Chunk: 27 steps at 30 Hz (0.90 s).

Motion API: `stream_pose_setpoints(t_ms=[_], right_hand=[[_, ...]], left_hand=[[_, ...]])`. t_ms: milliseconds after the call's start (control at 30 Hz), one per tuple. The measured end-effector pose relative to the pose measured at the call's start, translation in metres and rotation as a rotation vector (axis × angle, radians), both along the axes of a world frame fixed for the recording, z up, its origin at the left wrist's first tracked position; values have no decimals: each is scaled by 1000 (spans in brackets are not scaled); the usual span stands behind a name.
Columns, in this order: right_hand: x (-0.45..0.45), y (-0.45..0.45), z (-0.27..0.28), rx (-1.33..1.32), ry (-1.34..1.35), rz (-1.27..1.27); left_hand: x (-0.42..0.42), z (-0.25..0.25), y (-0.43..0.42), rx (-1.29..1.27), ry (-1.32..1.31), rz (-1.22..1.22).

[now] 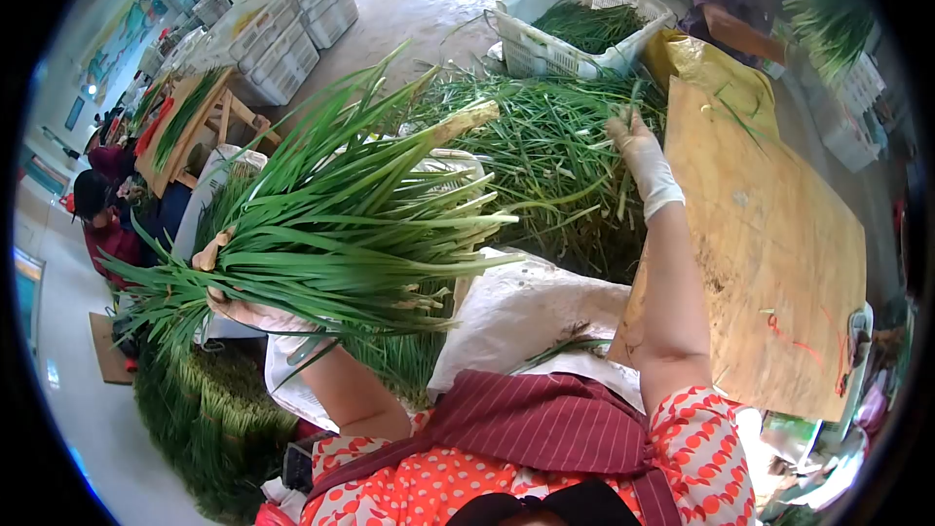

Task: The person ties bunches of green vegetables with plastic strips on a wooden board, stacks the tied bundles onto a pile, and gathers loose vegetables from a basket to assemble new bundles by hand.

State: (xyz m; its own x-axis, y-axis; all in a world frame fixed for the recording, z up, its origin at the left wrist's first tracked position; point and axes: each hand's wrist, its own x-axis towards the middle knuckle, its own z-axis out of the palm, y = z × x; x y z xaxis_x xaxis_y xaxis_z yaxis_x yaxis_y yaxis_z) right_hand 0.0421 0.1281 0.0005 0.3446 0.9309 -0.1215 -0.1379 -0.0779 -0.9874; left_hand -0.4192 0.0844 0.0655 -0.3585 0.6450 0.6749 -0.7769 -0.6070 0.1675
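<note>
A large bunch of garlic chives [341, 224] fans out in front of me, pale stem ends pointing right and green tips drooping left. Wearing a thin whitish glove, my left hand [248, 307] is closed around the leafy part. My right hand [640, 156], in a white glove, is raised over a heap of loose chive leaves [555, 151]. Its fingers are bent together, with a thin green leaf showing at the fingertips. Below the heap, a white woven sack [541, 307] lies against my apron [545, 424].
A wooden board [769, 253] is at my right, with a yellow sack [716, 63] behind it. A white crate [550, 54] holds greens beyond the heap. Bundled chives [219, 409] stand at lower left. Stacked crates [282, 34] and other people are farther off.
</note>
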Motion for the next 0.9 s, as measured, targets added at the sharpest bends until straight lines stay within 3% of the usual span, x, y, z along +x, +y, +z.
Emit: stream_pose_setpoints(t_ms=[133, 167, 233, 267, 300, 367, 500, 567, 633, 700, 767, 900], right_hand=[[-53, -21, 66, 136, -721, -33], [-77, -34, 91, -1, -382, 190], [-113, -34, 92, 80, -300, 462], [-135, -33, 86, 218, -140, 488], [-153, -33, 88, 171, -90, 508], [-172, -23, 72, 208, 342, 401], [-164, -24, 64, 142, 307, 298], [-137, -22, 59, 215, 77, 206], [-96, -9, 43, 172, 166, 48], [-42, 13, 11, 124, 248, -55], [-19, 23, 5, 19, -413, -226], [-105, -10, 88, 787, -948, 202]], left_hand=[[14, 5, -3, -24, -59, -63], [11, 2, -1, -25, -56, -67], [10, -4, 3, -5, 53, -133], [15, -4, 2, -91, 63, -50], [20, -3, 2, -89, 66, -56], [26, -2, 2, -21, 54, -77], [12, -7, 2, -64, 50, -86], [25, 0, -3, -26, -40, -101], [22, -2, -4, 19, -134, -110], [-2, -12, -2, -33, -27, 5], [0, -9, -4, -27, -103, 4], [8, -5, -7, -8, 62, -64]])
